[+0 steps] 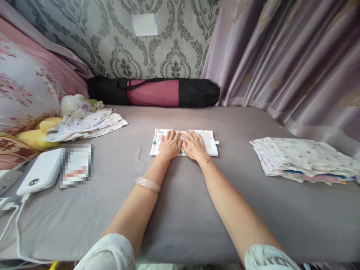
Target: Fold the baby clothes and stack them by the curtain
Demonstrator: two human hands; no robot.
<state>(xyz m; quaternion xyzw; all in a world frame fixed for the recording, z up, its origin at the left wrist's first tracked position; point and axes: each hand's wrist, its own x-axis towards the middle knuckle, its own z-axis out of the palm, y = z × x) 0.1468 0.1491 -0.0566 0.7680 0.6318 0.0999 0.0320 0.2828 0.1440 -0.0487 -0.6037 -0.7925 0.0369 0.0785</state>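
Observation:
A small white printed cloth, folded into a flat rectangle, lies in the middle of the grey bed sheet. Both my hands rest flat on it, side by side, fingers stretched out. My left hand covers the cloth's left-centre part and has a pale bangle on its wrist. My right hand lies just to the right of it, thumbs nearly touching. Neither hand grips anything.
A stack of folded printed cloths sits at the right. Loose unfolded cloths lie at the left, by a yellow soft toy. A white power bank with cable lies near left. A rolled mat in a black-pink bag lines the wall.

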